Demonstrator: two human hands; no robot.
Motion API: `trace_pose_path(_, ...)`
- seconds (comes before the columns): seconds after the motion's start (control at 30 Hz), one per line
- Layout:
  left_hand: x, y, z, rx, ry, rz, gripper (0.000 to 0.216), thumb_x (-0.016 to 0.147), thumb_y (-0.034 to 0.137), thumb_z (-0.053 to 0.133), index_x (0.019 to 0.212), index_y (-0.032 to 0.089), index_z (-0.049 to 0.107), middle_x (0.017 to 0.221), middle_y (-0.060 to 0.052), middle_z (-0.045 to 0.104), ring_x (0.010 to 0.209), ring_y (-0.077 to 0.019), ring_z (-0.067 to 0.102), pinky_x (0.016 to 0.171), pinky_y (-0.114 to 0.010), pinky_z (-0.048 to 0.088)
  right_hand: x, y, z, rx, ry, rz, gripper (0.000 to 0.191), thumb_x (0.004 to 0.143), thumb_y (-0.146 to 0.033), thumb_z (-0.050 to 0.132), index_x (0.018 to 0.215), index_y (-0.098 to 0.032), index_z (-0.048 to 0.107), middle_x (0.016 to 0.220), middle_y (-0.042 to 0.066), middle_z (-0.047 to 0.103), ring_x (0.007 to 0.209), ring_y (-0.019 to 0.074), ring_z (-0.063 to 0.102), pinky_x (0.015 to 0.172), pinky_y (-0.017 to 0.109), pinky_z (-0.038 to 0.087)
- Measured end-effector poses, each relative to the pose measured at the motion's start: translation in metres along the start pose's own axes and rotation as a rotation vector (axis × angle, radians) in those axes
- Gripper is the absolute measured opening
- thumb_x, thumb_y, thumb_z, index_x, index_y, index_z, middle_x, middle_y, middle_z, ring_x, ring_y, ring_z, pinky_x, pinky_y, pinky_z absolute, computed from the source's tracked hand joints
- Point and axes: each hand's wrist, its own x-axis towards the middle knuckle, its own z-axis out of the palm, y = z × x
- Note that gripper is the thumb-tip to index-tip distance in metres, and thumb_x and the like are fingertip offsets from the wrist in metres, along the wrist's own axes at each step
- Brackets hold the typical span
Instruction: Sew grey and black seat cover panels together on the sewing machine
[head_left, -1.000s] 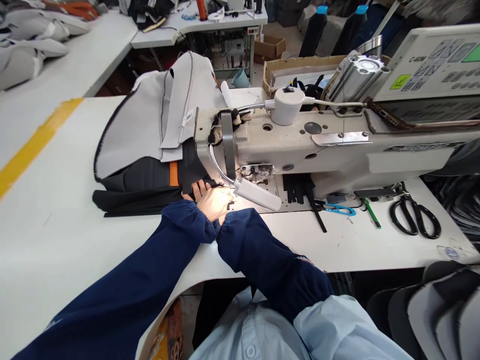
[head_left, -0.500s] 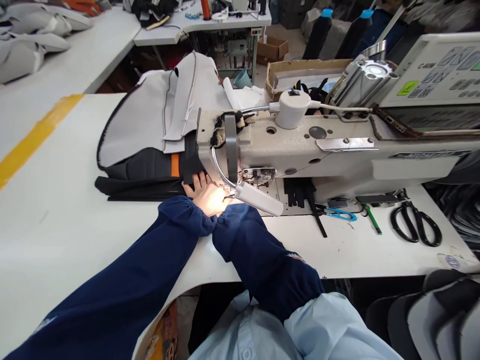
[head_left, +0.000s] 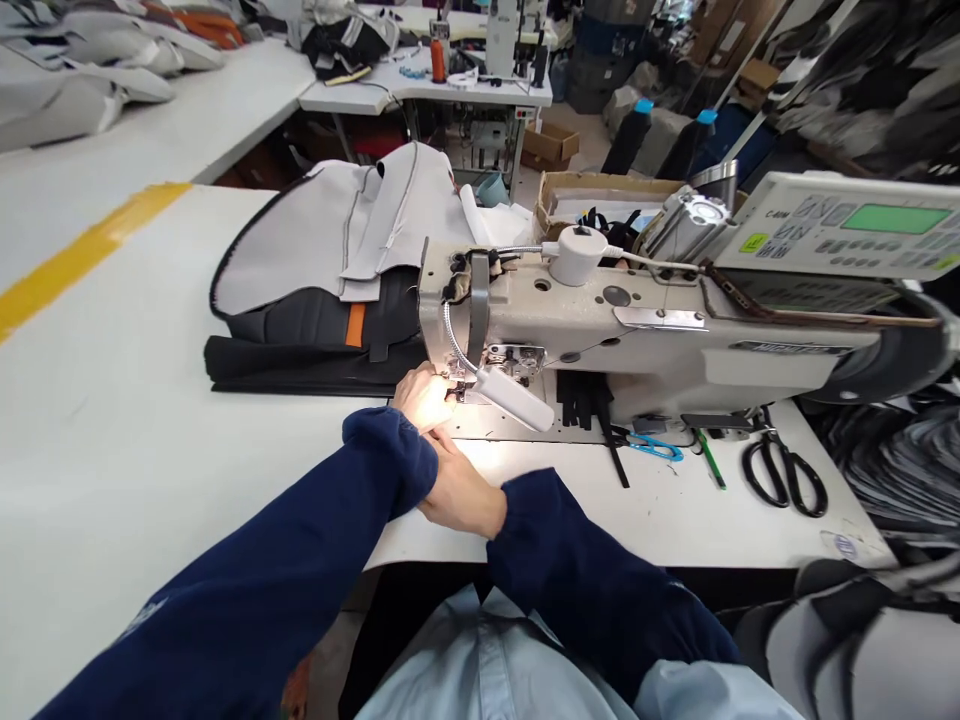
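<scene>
Under the sewing machine head (head_left: pixel 517 300) lies a padded black-and-grey fabric cover (head_left: pixel 315 330) with an orange tab (head_left: pixel 355 324) sewn on it. My left hand (head_left: pixel 422 396) is closed at the cover's near edge, right beside the needle area, in bright lamp light. Its fingertips are partly hidden there. My right hand (head_left: pixel 459 488) is nearer to me, on the white table, with its fingers tucked by the left wrist and mostly out of sight. A white lamp (head_left: pixel 517 398) on a bendy neck hangs just right of my left hand.
Right of the needle lie black strips (head_left: pixel 581 400), blue-handled snips (head_left: pixel 656 447), a green pen (head_left: pixel 712 460) and black scissors (head_left: pixel 784 470). A control panel (head_left: pixel 847 225) stands at the right. Behind the machine is a cardboard box (head_left: pixel 551 190). Stacked grey pieces (head_left: pixel 900 480) fill the far right.
My right hand has drawn back towards me, away from the needle area. The spread fingers seen on the black fabric are gone from there. The whole view has shifted, showing more of the control panel.
</scene>
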Motion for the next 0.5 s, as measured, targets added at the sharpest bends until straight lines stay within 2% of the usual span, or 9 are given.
trace_pose_path(0.07, 0.000, 0.000, 0.004, 0.009, 0.029, -0.019, 0.030, 0.079, 0.024, 0.050, 0.097, 0.017, 0.072, 0.107, -0.012, 0.064, 0.100, -0.0267, 0.062, 0.087, -0.034, 0.049, -0.025, 0.000, -0.010, -0.013, 0.039, 0.002, 0.023, 0.093, -0.023, 0.045, 0.102, -0.016, 0.065, 0.112, 0.012, 0.066, 0.120, 0.0278, 0.050, 0.107, 0.052, 0.034)
trace_pose_path(0.17, 0.001, 0.001, 0.010, -0.012, 0.065, -0.026, 0.030, 0.077, 0.024, 0.051, 0.098, 0.017, 0.072, 0.107, -0.012, 0.064, 0.101, -0.0268, 0.060, 0.086, -0.033, 0.049, -0.046, 0.004, -0.020, 0.046, 0.158, 0.126, 0.027, 0.095, -0.020, 0.040, 0.109, -0.016, 0.063, 0.116, 0.010, 0.066, 0.118, 0.0235, 0.054, 0.107, 0.048, 0.036)
trace_pose_path(0.27, 0.001, 0.001, 0.012, -0.042, 0.110, -0.015, 0.029, 0.076, 0.023, 0.052, 0.094, 0.017, 0.073, 0.105, -0.011, 0.064, 0.101, -0.0272, 0.060, 0.084, -0.033, 0.048, -0.051, 0.008, -0.023, 0.095, 0.277, 0.221, 0.027, 0.095, -0.020, 0.039, 0.107, -0.018, 0.063, 0.114, 0.008, 0.067, 0.114, 0.0205, 0.058, 0.103, 0.043, 0.041)
trace_pose_path(0.4, 0.000, 0.001, 0.017, -0.073, 0.162, 0.015, 0.028, 0.074, 0.019, 0.052, 0.091, 0.019, 0.073, 0.103, -0.010, 0.065, 0.097, -0.0251, 0.060, 0.080, -0.033, 0.048, -0.049, 0.011, -0.020, 0.096, 0.368, 0.232, 0.027, 0.094, -0.021, 0.040, 0.102, -0.019, 0.066, 0.112, 0.009, 0.068, 0.112, 0.0203, 0.060, 0.098, 0.041, 0.046)
trace_pose_path(0.5, -0.003, -0.007, 0.024, -0.036, 0.215, 0.140, 0.026, 0.077, 0.017, 0.050, 0.091, 0.017, 0.071, 0.099, -0.009, 0.065, 0.099, -0.0242, 0.058, 0.081, -0.034, 0.046, -0.048, 0.012, -0.018, 0.092, 0.383, 0.254, 0.028, 0.095, -0.022, 0.039, 0.101, -0.020, 0.067, 0.110, 0.008, 0.069, 0.110, 0.0198, 0.061, 0.096, 0.039, 0.048)
